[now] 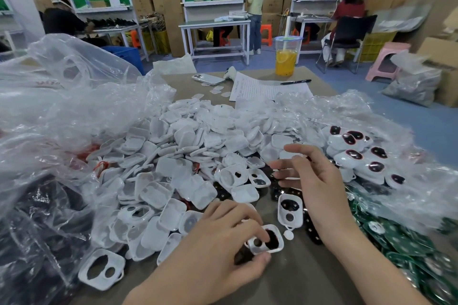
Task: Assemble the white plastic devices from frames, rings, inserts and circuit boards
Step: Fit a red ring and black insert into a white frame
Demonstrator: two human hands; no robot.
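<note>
Tabletop [309, 280] mostly buried under loose frames [188, 146], few fitted pieces [359, 153] toward right edge, circuit boards [401, 242] untouched; left hand [223, 238] pinches one frame [266, 240] near front edge, right hand [314, 181] hovers, fingers loosely spread, so bulk likely remains.

Your left hand [223, 238] pinches a white frame [278, 246] at lower centre. It lies flat, with a dark insert [272, 239] in its larger opening. Just above it a second frame [297, 219] lies flat beside a small white disc [288, 235]. An empty frame [99, 283] sits at lower left. White shells [186, 146] heap across the middle, ringed finished units [359, 156] stack at right, and green circuit boards [401, 242] fill the lower right.
</note>
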